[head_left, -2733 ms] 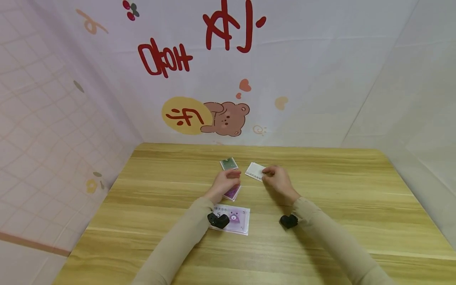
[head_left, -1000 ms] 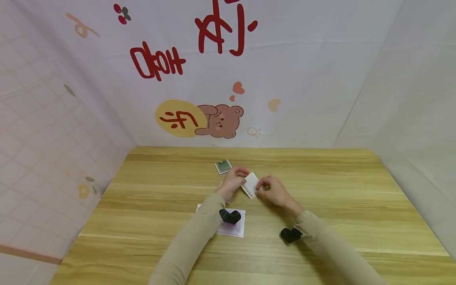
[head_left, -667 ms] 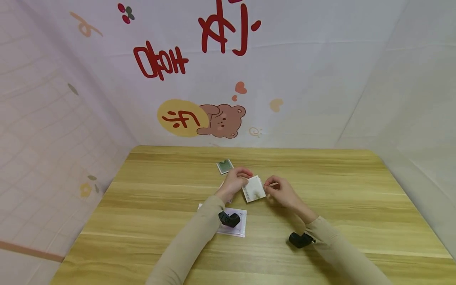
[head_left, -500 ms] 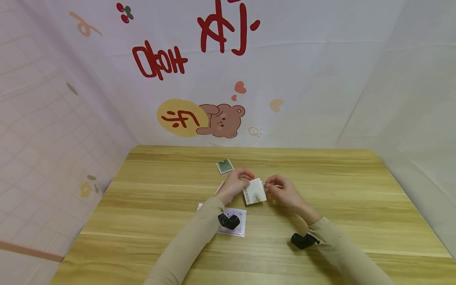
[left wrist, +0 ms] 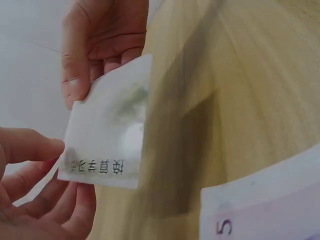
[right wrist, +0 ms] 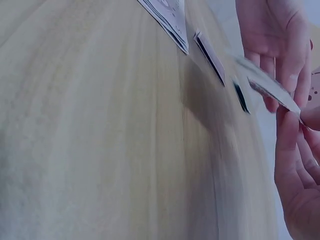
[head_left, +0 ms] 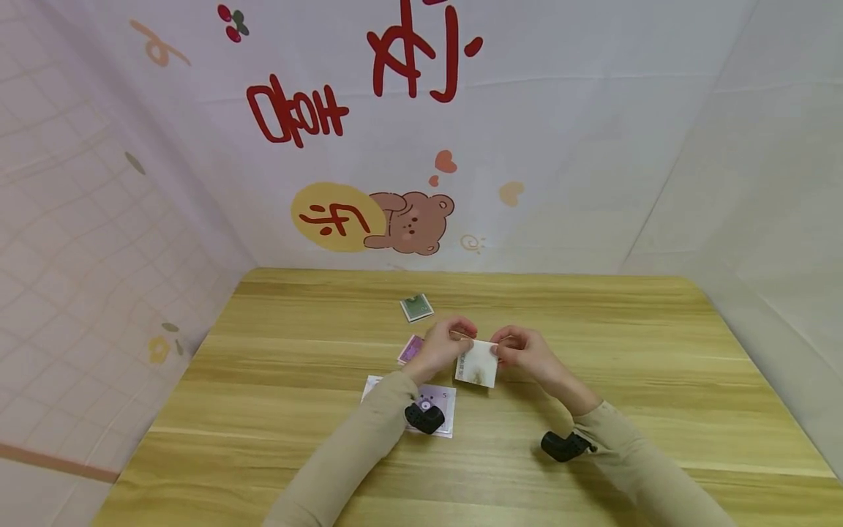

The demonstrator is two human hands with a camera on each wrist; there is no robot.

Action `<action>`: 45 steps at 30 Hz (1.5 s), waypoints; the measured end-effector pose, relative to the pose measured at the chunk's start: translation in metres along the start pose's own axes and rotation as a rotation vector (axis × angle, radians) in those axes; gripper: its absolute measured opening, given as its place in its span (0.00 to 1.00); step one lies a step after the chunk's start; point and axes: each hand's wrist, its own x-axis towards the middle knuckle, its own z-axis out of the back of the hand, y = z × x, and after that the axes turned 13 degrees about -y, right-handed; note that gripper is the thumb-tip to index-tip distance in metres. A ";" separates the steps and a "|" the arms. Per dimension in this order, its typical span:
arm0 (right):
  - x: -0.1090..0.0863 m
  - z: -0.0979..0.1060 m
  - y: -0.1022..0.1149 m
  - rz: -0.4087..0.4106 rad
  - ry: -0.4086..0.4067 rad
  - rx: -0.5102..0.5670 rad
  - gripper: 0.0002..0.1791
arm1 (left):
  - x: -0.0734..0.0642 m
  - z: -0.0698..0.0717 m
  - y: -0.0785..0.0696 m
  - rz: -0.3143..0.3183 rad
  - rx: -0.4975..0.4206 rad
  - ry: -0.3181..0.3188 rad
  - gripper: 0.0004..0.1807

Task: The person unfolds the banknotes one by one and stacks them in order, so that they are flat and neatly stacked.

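I am seeing the left hand (head_left: 446, 345) and right hand (head_left: 529, 354), both grips closed, pinching the paper (head_left: 477, 367) by its far corners above the tabletop (head_left: 626, 344); uneven pulling could be creasing or freeing it.

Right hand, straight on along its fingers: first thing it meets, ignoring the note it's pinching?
Likely the left hand, pinching the opposite side of the same folded note. Both hands look about level, though exact depth is unclear.

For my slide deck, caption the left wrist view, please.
Left hand and right hand pinch a white printed paper above a wooden table; a sheet marked 5 shows lower right.
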 end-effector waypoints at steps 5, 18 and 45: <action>-0.001 -0.001 -0.002 -0.011 -0.090 0.037 0.12 | -0.005 0.011 -0.007 -0.001 -0.001 -0.160 0.08; -0.007 -0.018 0.000 0.251 -0.134 -0.021 0.15 | -0.020 -0.008 -0.010 0.032 -0.049 -0.097 0.07; -0.018 -0.030 -0.004 0.283 -0.113 -0.010 0.13 | -0.035 0.000 -0.014 0.092 -0.304 -0.090 0.09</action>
